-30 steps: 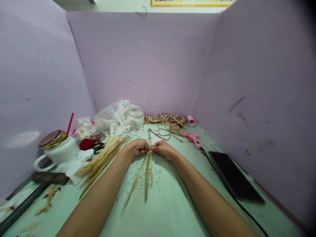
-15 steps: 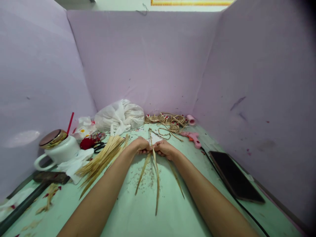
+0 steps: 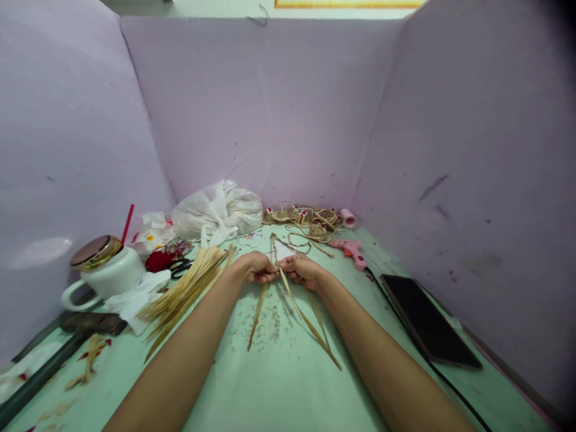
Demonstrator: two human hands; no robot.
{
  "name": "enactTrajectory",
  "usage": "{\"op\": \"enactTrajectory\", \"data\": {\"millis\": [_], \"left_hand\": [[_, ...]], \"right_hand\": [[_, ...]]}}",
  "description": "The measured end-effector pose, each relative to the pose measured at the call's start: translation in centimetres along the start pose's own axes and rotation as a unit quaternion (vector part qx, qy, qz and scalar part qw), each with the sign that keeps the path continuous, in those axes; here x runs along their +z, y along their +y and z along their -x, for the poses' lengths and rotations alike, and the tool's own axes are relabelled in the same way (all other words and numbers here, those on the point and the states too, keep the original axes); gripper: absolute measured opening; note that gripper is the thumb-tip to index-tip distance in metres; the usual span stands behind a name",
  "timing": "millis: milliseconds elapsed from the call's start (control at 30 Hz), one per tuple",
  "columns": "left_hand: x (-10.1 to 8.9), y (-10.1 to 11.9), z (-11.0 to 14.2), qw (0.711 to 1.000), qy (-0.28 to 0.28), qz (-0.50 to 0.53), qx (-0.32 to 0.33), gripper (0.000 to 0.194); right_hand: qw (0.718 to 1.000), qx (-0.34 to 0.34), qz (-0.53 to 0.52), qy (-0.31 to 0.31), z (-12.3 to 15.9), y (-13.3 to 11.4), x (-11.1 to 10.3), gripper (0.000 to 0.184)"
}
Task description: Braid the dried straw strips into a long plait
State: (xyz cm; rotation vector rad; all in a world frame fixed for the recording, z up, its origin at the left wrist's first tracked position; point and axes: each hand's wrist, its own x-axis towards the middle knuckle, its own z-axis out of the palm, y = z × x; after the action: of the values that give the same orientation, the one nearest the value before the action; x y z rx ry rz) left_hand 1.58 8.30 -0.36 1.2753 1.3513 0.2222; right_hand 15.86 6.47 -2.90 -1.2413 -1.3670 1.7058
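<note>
A narrow straw braid (image 3: 275, 247) runs away from me over the green tabletop, its near end between my two hands. My left hand (image 3: 258, 267) is closed, pinching the straw at the left of that end. Close beside it, my right hand (image 3: 300, 270) pinches from the right, also closed. Loose strands hang toward me: one straw strand (image 3: 257, 318) under the left hand, a long strand (image 3: 310, 324) slanting to the right, and another by the right wrist. The fingertips hide the crossing point. A bundle of dry straw (image 3: 191, 288) lies left of my left forearm.
Left: a white mug (image 3: 117, 277) with a lidded jar on it, a hammer (image 3: 92, 323), scissors (image 3: 180, 268), a white plastic bag (image 3: 220, 211). Right: a pink glue gun (image 3: 351, 251) with its cord, a dark phone (image 3: 429, 321). Finished braided pieces (image 3: 310, 219) lie behind. Lilac panels enclose three sides.
The long middle strand has swung from pointing straight at me over to the right, its tip now near my right forearm. Both hands stay at the braid's end, shifting only slightly.
</note>
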Motion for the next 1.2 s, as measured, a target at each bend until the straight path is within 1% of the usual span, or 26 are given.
{"op": "enactTrajectory", "data": {"millis": [100,200,300,433,600,700,833,900,967,1133,1200], "left_hand": [[-0.1,0.18,0.24,1.0,-0.007,0.015,-0.026,0.022],[-0.18,0.28,0.4,0.999,-0.01,0.018,-0.027,0.019],[-0.3,0.15,0.34,0.999,-0.014,0.02,-0.021,0.016],[-0.41,-0.15,0.05,0.999,-0.021,0.027,-0.014,0.016],[-0.51,-0.38,-0.24,1.0,-0.017,0.025,-0.003,0.015],[-0.52,-0.39,-0.26,1.0,-0.002,0.004,0.001,0.016],[-0.22,-0.16,0.07,0.996,0.056,-0.056,-0.029,0.023],[-0.07,-0.07,0.23,0.995,0.066,-0.069,-0.035,0.026],[-0.08,-0.09,0.22,0.995,0.058,-0.072,-0.032,0.028],[-0.64,-0.45,-0.38,0.999,0.005,-0.038,-0.021,0.025],[-0.68,-0.48,-0.46,1.0,0.002,-0.022,-0.017,0.022]], "right_hand": [[1.0,0.007,-0.025,-0.003,0.12,-0.11,0.01,0.006],[1.0,0.01,-0.019,-0.006,0.02,0.0,-0.07,0.005],[1.0,-0.009,0.006,-0.009,-0.19,0.29,-0.35,0.004],[0.998,-0.041,0.043,0.008,-0.44,0.62,-0.76,0.003],[0.995,-0.058,0.076,0.017,-0.64,0.7,-0.84,0.003],[0.995,-0.058,0.077,0.016,-0.61,0.59,-0.7,0.004],[0.995,-0.043,0.08,0.031,-0.46,0.47,-0.52,0.006],[0.994,-0.038,0.091,0.039,-0.35,0.41,-0.5,0.007],[0.994,-0.036,0.098,0.044,-0.22,0.3,-0.51,0.007],[0.994,-0.045,0.087,0.045,0.2,-0.14,-0.57,0.01],[0.995,-0.044,0.08,0.042,0.32,-0.24,-0.55,0.011]]}}
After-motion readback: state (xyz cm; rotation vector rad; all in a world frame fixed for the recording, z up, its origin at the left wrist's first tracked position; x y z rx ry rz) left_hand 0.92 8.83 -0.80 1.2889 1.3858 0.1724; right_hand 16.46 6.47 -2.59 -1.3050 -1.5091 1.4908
